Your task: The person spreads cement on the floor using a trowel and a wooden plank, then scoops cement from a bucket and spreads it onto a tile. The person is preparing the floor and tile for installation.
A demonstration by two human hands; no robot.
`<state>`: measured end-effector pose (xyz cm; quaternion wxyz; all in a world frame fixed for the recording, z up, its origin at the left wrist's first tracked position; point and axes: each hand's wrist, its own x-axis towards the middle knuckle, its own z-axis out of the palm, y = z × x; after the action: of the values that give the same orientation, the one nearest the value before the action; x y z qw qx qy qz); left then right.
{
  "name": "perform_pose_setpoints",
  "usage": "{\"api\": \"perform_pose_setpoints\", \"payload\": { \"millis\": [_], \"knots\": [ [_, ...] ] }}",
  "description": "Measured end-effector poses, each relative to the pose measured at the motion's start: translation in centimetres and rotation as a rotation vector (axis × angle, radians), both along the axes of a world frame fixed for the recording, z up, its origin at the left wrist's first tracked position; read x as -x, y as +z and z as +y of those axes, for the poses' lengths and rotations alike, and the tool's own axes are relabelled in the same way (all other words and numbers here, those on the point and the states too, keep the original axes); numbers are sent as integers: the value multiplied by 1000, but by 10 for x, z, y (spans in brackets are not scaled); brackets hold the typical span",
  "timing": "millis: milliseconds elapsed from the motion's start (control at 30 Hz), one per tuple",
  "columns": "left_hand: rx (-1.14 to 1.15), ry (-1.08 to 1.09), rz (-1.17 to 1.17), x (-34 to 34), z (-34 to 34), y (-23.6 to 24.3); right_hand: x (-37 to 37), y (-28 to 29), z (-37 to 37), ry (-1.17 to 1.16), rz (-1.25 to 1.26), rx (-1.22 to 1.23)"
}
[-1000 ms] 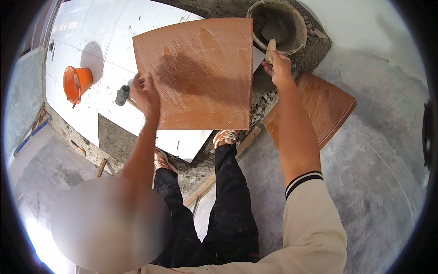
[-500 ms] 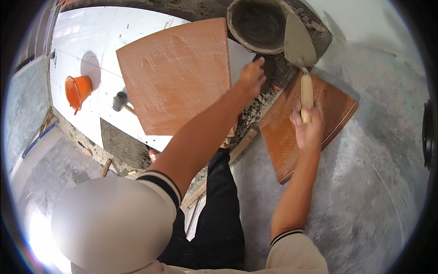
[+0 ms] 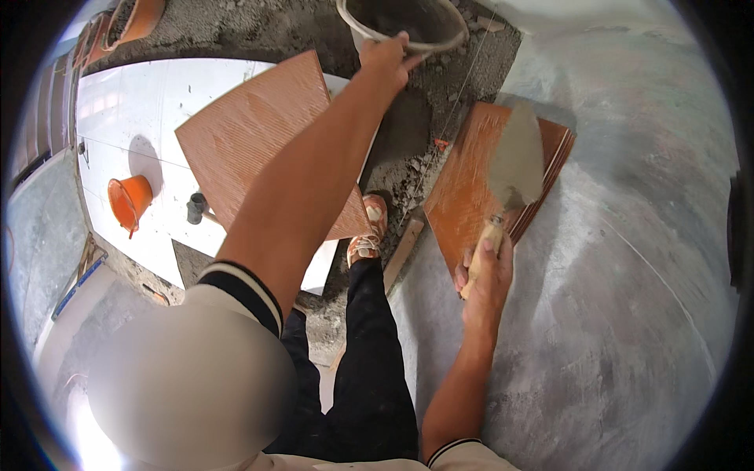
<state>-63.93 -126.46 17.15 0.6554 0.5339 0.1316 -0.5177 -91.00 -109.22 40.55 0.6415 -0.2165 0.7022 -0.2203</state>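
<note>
My left hand (image 3: 384, 63) is closed on the near rim of a round pale bucket (image 3: 453, 45), whose inside is dark and grey with mortar residue. Held by its wooden handle in my right hand (image 3: 487, 279) is a trowel (image 3: 517, 161). Its broad blade is coated in grey mortar and points away from me, over a stack of brown tiles (image 3: 458, 188) on the right. A large brown tile (image 3: 251, 149) with a ridged face lies beneath my left forearm, which hides part of it.
White tiles (image 3: 118, 94) cover the floor at left, bearing a small orange bucket (image 3: 129, 202) and a black-headed mallet (image 3: 196, 208). Rubble and wet mortar (image 3: 404, 125) lie between the tiles. A wooden strip (image 3: 403, 255) sits beside my shoe (image 3: 365, 247). Orange tubs (image 3: 137, 20) stand far left.
My left hand has reached forward and taken hold of the bucket's rim. My right hand has drawn the trowel back from beside the bucket to above the brown tile stack. The view has shifted.
</note>
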Motion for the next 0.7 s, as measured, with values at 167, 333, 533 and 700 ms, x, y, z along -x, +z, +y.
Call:
{"api": "perform_pose_setpoints", "payload": {
  "millis": [167, 333, 533, 700],
  "knots": [
    [90, -244, -72, 1, 64, 130, -16, 93, -15, 270, 237, 239],
    [262, -442, -167, -26, 168, 295, -30, 209, -32, 786, 496, 380],
    [293, -633, -443, -58, 328, 463, -118, 329, 38, 1213, 882, 779],
    [307, -545, -489, -107, 460, 551, -185, 415, 186, 1454, 1052, 1291]
  ]
}}
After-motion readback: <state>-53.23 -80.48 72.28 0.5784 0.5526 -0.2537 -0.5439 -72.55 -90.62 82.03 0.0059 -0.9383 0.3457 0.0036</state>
